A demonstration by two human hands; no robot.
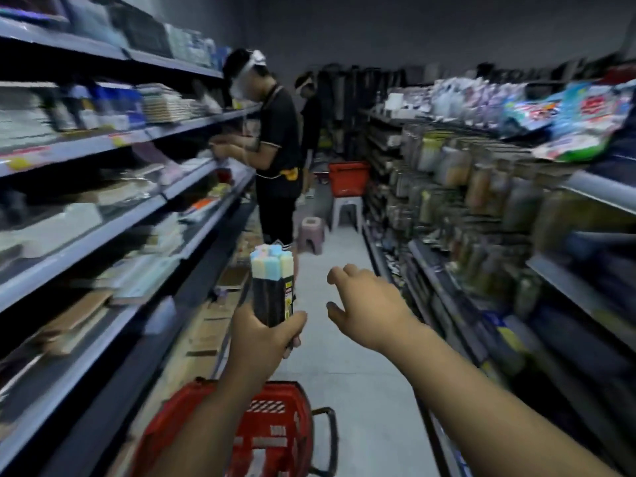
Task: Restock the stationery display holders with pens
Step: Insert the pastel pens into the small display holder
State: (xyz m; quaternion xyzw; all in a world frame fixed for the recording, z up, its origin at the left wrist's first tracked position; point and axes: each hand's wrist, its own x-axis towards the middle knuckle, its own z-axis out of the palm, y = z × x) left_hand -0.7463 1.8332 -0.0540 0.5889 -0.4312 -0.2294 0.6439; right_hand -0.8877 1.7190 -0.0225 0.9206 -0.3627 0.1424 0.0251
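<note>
Head view. We stand in a narrow shop aisle with a pale floor, between grey metal shelving stacked with paper goods on the left and rows of clear plastic display holders on the right-hand racks.

The left hand grips a wrapped bundle of dark-barrelled pens with pastel caps, held upright over the aisle and well apart from the holders. The right hand is empty, fingers loosely spread, just beside the bundle and not touching it. A red plastic shopping basket sits below the arms.

We judge the restocking of this bundle as not yet begun: it appears unopened, and no pen is at a holder. How full the holders are, we cannot tell because of blur.

A yellow label on the bundle carries print, but it is illegible. Shelf-edge tags are also unreadable.
</note>
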